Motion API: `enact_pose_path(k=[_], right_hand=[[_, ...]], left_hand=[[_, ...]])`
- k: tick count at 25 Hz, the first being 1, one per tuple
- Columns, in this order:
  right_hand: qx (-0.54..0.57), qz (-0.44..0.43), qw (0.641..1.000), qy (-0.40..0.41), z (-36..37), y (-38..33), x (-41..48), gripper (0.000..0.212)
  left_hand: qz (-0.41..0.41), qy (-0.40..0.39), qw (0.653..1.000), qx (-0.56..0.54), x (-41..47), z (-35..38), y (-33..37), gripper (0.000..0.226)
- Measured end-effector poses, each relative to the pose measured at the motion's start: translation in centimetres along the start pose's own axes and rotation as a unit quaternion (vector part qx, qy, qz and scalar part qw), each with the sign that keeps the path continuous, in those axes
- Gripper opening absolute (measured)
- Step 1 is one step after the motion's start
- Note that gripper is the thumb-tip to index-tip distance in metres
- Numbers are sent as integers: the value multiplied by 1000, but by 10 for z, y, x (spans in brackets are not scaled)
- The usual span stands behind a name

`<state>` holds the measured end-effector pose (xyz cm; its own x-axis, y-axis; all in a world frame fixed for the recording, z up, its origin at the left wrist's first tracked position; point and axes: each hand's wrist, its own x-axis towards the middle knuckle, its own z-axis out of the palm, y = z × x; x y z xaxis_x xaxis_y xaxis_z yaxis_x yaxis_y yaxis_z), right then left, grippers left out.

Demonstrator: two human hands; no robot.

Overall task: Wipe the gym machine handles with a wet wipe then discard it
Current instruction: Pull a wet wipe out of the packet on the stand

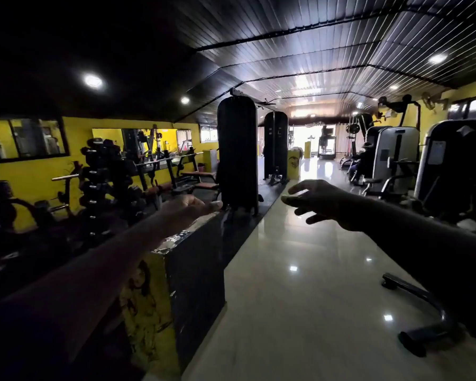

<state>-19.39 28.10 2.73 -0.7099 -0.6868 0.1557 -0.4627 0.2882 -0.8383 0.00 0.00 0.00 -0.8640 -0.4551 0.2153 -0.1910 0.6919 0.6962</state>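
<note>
My left hand (188, 209) reaches forward over the top of a yellow and black box-shaped stand (176, 284), its fingers curled and resting at the stand's far top edge. Whether it holds anything I cannot tell. My right hand (324, 203) hovers in the air over the shiny floor, fingers spread, holding nothing. No wet wipe shows. A black curved machine handle or foot bar (421, 303) lies low at the right, under my right forearm.
A dumbbell rack (102, 182) and benches line the yellow left wall. Tall black weight-stack towers (237, 152) stand ahead in the middle. Grey and black machines (396, 158) line the right side, with a seated person (364, 160) near them. A glossy floor aisle (300, 270) runs forward.
</note>
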Motion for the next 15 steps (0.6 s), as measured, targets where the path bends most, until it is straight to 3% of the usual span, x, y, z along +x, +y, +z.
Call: enact_pose_path(k=[5, 9, 15], right_hand=[[9, 9, 1000, -29, 69, 44, 97, 45], [18, -12, 999, -43, 137, 72, 198, 41], [11, 5, 998, -68, 220, 112, 357, 33]], left_hand=[[-77, 5, 997, 18, 26, -1, -62, 75], [-95, 46, 994, 7, 93, -11, -157, 100], [-108, 10, 994, 32, 225, -17, -272, 80]])
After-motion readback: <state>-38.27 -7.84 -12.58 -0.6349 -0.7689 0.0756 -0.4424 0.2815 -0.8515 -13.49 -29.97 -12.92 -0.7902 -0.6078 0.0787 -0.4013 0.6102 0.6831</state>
